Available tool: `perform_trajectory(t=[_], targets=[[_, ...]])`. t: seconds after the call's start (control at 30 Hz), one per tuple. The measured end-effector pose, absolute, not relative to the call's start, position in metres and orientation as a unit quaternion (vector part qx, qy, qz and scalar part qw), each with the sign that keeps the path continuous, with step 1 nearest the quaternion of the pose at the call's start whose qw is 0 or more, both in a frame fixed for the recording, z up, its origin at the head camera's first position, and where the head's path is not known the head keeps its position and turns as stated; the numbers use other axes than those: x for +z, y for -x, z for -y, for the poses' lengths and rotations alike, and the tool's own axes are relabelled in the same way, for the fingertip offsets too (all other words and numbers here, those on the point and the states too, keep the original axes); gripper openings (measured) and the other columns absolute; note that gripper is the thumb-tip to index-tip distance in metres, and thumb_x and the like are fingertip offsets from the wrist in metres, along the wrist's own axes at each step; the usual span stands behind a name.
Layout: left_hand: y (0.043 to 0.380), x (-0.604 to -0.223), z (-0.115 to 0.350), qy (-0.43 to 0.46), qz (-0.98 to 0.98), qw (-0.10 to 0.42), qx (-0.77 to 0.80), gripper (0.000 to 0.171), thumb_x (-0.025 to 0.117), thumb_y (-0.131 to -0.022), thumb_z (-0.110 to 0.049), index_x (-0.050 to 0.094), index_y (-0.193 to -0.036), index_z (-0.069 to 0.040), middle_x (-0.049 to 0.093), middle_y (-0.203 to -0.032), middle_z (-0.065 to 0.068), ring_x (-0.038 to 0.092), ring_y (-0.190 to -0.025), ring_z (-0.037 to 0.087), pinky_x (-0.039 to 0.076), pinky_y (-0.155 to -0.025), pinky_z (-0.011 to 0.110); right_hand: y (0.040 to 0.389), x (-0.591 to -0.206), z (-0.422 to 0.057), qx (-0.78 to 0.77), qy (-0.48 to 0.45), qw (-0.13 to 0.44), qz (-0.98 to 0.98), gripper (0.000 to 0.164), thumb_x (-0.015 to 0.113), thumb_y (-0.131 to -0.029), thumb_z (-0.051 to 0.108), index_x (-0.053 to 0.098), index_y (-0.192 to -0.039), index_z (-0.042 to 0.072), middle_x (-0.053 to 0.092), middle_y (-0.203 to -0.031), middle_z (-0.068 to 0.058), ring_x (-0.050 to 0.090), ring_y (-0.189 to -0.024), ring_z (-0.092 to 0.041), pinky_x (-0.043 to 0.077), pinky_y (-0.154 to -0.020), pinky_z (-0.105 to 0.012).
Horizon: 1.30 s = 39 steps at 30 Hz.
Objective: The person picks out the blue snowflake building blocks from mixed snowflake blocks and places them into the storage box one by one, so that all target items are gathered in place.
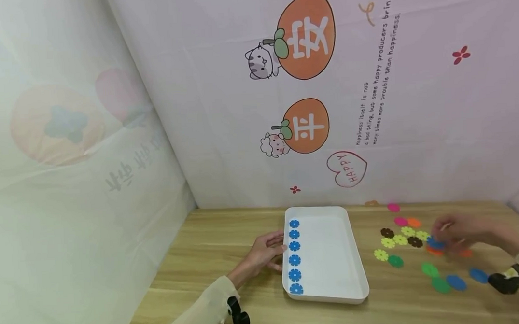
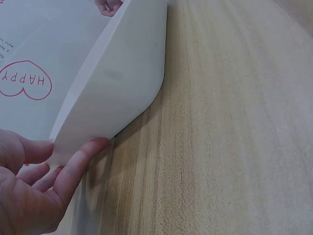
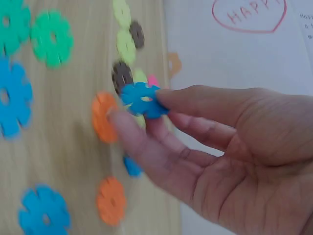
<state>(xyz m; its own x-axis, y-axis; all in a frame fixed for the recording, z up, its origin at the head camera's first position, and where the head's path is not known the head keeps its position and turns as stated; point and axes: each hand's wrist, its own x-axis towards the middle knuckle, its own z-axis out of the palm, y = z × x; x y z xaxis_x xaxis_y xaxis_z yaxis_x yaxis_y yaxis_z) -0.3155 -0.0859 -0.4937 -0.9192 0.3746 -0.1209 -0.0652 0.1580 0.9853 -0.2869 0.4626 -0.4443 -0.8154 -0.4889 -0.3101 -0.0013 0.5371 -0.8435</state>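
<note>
A shallow white tray [image 1: 326, 255] stands on the wooden table, with a column of several blue snowflake discs [image 1: 294, 260] along its left side. My left hand [image 1: 263, 251] holds the tray's left wall, thumb at the rim and fingers against the outside in the left wrist view. Over the loose discs at the right, my right hand [image 1: 467, 230] pinches a blue snowflake disc [image 3: 142, 98] between thumb and fingers, lifted above the table. Close under it in the right wrist view lies an orange disc [image 3: 104, 117].
Right of the tray, loose notched discs lie scattered: yellow discs [image 1: 388, 243], brown discs [image 1: 415, 242], green discs [image 1: 441, 284], pink discs [image 1: 401, 221] and blue discs [image 1: 456, 282]. A printed white cloth [image 1: 222, 110] hangs behind the table and along its left side.
</note>
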Motion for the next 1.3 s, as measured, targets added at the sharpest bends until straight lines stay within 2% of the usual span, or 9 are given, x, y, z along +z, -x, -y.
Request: perform_trajectory(t=[0.1, 0.2, 0.3, 0.37, 0.47, 0.73, 0.9, 1.1, 1.3], targets=[[0.315, -0.496, 0.086, -0.105, -0.741, 0.173, 0.641, 0.053, 0.067, -0.103, -0.008, 0.051, -0.153, -0.004, 0.057, -0.150, 0.021, 0.070, -0.116, 0.029, 0.069, -0.063, 0.040, 0.287, -0.448, -0.452, -0.487, 0.151, 0.287, -0.811, 0.021, 0.046, -0.110, 0.007, 0.055, -0.113, -0.012, 0.066, -0.101, -0.010, 0.072, -0.086, -0.020, 0.067, -0.074, -0.034], [0.315, -0.496, 0.086, -0.104, -0.742, 0.169, 0.640, 0.052, 0.066, -0.103, -0.008, 0.052, -0.152, -0.004, 0.058, -0.149, 0.021, 0.070, -0.115, 0.027, 0.069, -0.063, 0.039, 0.290, -0.450, -0.436, -0.504, 0.168, 0.297, -0.794, 0.021, 0.043, -0.111, 0.007, 0.054, -0.116, -0.010, 0.067, -0.098, -0.010, 0.068, -0.080, -0.013, 0.064, -0.068, -0.026], [0.316, -0.496, 0.086, -0.104, -0.742, 0.167, 0.641, 0.051, 0.066, -0.103, -0.009, 0.052, -0.152, -0.005, 0.058, -0.149, 0.020, 0.070, -0.115, 0.028, 0.069, -0.063, 0.038, 0.294, -0.449, -0.421, -0.524, 0.172, 0.289, -0.783, 0.025, 0.041, -0.112, 0.006, 0.051, -0.121, -0.016, 0.067, -0.097, -0.009, 0.066, -0.078, -0.010, 0.062, -0.066, -0.022], [0.315, -0.495, 0.085, -0.104, -0.742, 0.167, 0.641, 0.052, 0.066, -0.103, -0.009, 0.052, -0.152, -0.005, 0.058, -0.148, 0.020, 0.070, -0.115, 0.028, 0.069, -0.063, 0.038, 0.297, -0.447, -0.412, -0.534, 0.170, 0.284, -0.778, 0.031, 0.041, -0.112, 0.005, 0.044, -0.127, -0.023, 0.065, -0.098, -0.008, 0.064, -0.079, -0.011, 0.063, -0.069, -0.023], [0.315, -0.495, 0.085, -0.105, -0.744, 0.165, 0.639, 0.052, 0.066, -0.103, -0.009, 0.052, -0.152, -0.005, 0.058, -0.148, 0.020, 0.070, -0.116, 0.029, 0.069, -0.063, 0.037, 0.300, -0.443, -0.398, -0.543, 0.159, 0.269, -0.779, 0.037, 0.044, -0.112, 0.006, 0.041, -0.132, -0.025, 0.066, -0.102, -0.007, 0.066, -0.086, -0.013, 0.065, -0.075, -0.027], [0.314, -0.495, 0.085, -0.100, -0.743, 0.164, 0.642, 0.051, 0.066, -0.103, -0.009, 0.053, -0.152, -0.006, 0.059, -0.148, 0.020, 0.071, -0.114, 0.028, 0.069, -0.063, 0.038, 0.313, -0.435, -0.360, -0.588, 0.163, 0.251, -0.751, 0.023, 0.049, -0.110, 0.005, 0.055, -0.126, -0.010, 0.072, -0.115, -0.009, 0.074, -0.106, -0.019, 0.064, -0.098, -0.042], [0.315, -0.496, 0.085, -0.104, -0.742, 0.167, 0.641, 0.051, 0.066, -0.103, -0.010, 0.052, -0.153, -0.006, 0.058, -0.149, 0.020, 0.070, -0.117, 0.029, 0.069, -0.064, 0.039, 0.321, -0.428, -0.338, -0.601, 0.147, 0.262, -0.741, 0.017, 0.052, -0.110, 0.009, 0.060, -0.122, 0.000, 0.073, -0.115, -0.007, 0.074, -0.105, -0.019, 0.064, -0.098, -0.040], [0.315, -0.497, 0.084, -0.111, -0.743, 0.166, 0.639, 0.053, 0.067, -0.103, -0.010, 0.051, -0.153, -0.005, 0.056, -0.151, 0.021, 0.069, -0.120, 0.031, 0.069, -0.062, 0.038, 0.323, -0.421, -0.311, -0.619, 0.105, 0.260, -0.734, 0.019, 0.059, -0.107, 0.008, 0.056, -0.123, -0.002, 0.073, -0.109, -0.009, 0.075, -0.102, -0.022, 0.064, -0.098, -0.044], [0.314, -0.495, 0.085, -0.108, -0.739, 0.167, 0.643, 0.055, 0.068, -0.101, -0.008, 0.050, -0.153, -0.003, 0.057, -0.150, 0.022, 0.068, -0.122, 0.035, 0.068, -0.059, 0.037, 0.335, -0.416, -0.289, -0.616, 0.091, 0.276, -0.732, 0.024, 0.059, -0.106, 0.005, 0.051, -0.125, -0.008, 0.071, -0.111, -0.014, 0.074, -0.102, -0.023, 0.062, -0.102, -0.045]])
